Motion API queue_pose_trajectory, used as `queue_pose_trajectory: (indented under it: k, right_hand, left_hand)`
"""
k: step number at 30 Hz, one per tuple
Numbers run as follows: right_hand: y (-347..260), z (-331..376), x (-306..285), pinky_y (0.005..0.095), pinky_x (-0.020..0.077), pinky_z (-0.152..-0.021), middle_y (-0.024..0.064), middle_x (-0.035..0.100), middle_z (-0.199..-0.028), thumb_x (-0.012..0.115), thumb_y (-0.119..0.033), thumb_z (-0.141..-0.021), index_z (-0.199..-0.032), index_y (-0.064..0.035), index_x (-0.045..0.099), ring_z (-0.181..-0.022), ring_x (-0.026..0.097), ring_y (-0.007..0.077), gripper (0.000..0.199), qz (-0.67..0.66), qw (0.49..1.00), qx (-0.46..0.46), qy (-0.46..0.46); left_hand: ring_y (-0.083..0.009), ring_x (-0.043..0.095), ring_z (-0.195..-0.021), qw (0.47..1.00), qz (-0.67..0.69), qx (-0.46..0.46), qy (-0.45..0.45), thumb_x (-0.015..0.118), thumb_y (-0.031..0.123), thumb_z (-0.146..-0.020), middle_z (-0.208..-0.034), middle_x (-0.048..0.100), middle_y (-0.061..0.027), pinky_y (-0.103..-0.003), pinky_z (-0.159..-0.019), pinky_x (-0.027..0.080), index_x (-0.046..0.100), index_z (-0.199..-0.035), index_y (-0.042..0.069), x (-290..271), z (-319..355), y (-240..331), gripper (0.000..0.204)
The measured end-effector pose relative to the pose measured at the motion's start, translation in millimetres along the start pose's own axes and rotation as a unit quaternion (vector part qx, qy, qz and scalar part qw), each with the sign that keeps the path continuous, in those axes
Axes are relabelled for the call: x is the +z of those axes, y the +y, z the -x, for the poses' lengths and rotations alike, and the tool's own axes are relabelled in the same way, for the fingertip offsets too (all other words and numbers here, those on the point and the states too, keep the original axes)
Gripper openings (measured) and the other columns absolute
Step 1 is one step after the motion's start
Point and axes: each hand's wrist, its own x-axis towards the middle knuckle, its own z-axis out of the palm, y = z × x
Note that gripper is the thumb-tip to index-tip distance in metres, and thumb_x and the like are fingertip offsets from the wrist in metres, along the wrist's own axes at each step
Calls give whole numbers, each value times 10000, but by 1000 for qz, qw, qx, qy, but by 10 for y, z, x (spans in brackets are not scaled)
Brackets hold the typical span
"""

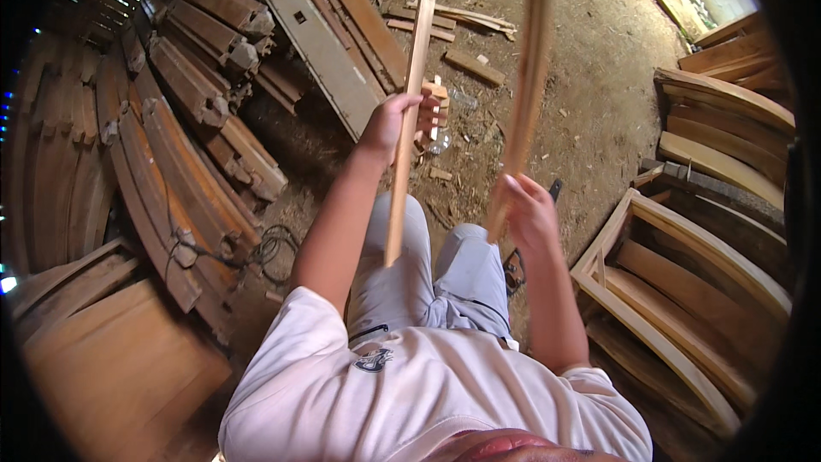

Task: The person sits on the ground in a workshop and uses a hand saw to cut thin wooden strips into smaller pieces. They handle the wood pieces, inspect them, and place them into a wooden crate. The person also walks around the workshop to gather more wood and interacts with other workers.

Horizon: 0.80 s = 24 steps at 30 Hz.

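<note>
Timber fills my left edge: curved frames (171, 180) stacked in rows, flat boards (120, 359) below them, a grey plank (312, 38) further up. Next comes my left hand (395, 122), fingers wrapped tight around a slat (409, 111) held nearly upright, well above the dirt floor (590, 77). My right hand (528, 212) grips a second slat (528, 77) low on its length; that one blurs, so I judge it mid-swing. Both slats are picked up and in the air, apart from each other; neither is set down or joined yet. More arched frames (684, 291) sit at my right.
</note>
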Motion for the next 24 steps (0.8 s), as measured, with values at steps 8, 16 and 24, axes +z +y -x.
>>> queue_pose_trajectory:
  k: [8, 16, 24]
  right_hand:
    - [-117, 582, 1167, 262, 444, -739, 2, 674, -896, 700, -137, -978, -1063, 54, 689, -814, 550, 68, 209, 175, 984, -7, -14]
    - [-884, 1798, 1249, 302, 506, -705, 73, 718, -850, 761, -154, -906, -1083, 23, 721, -761, 620, 107, 254, 349, 937, -7, -13]
    - [-1379, 2679, 1302, 385, 537, -781, 172, 723, -956, 828, -276, -805, -1077, 6, 719, -856, 699, 278, 407, 381, 908, -73, 160]
  left_hand:
    - [-207, 685, -772, 990, 39, 20, 135, 407, 586, -1047, -920, 693, -119, -318, -671, 560, 614, -1071, 49, 881, 483, 517, 577]
    - [-121, 615, -613, 977, -12, -38, 208, 552, 721, -930, -716, 564, -10, -283, -564, 511, 585, -918, 90, 1618, 1287, 1356, 632]
    - [-178, 634, -689, 974, -59, -90, 201, 726, 439, -909, -841, 621, -65, -339, -661, 543, 636, -985, 48, 2325, 1591, 1450, 409]
